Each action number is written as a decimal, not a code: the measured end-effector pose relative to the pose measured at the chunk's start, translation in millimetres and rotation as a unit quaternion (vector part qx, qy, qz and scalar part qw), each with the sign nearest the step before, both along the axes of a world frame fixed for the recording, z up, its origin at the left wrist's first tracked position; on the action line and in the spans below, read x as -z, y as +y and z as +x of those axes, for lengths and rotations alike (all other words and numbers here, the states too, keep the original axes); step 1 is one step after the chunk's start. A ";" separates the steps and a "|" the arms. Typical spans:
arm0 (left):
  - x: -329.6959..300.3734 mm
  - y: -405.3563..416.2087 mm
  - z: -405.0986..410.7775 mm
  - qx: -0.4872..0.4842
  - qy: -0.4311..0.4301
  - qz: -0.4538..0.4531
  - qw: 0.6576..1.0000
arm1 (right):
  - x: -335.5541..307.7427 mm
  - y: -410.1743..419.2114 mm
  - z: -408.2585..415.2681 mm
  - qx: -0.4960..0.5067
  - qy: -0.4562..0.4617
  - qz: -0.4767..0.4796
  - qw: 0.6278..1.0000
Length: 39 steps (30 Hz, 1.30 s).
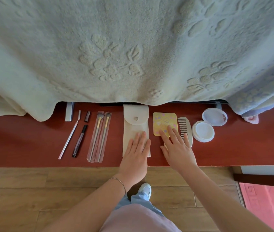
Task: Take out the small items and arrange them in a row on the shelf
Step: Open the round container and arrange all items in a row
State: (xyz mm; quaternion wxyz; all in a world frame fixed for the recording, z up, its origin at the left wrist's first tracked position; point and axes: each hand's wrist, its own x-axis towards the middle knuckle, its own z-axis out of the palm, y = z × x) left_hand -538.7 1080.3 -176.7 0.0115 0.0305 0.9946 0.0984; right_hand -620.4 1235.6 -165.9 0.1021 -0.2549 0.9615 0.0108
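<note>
Small items are lying in a row on the red shelf (32, 139) — the yellow card (163, 121) beside the comb (185, 126). Right hand (177, 148) is resting flat, fingertips (162, 133) on the card; left hand (137, 151) is pressing flat on the white pouch (135, 126). Both are open, gripping nothing. Recommended: slide the card with light fingertip pressure — keeping edges parallel and spacing even.
</note>
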 end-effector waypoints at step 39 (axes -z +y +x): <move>-9.2 -73.9 49.8 -0.116 -0.009 -0.024 0.993 | -21.8 -152.9 8.5 -0.190 0.016 0.051 0.980</move>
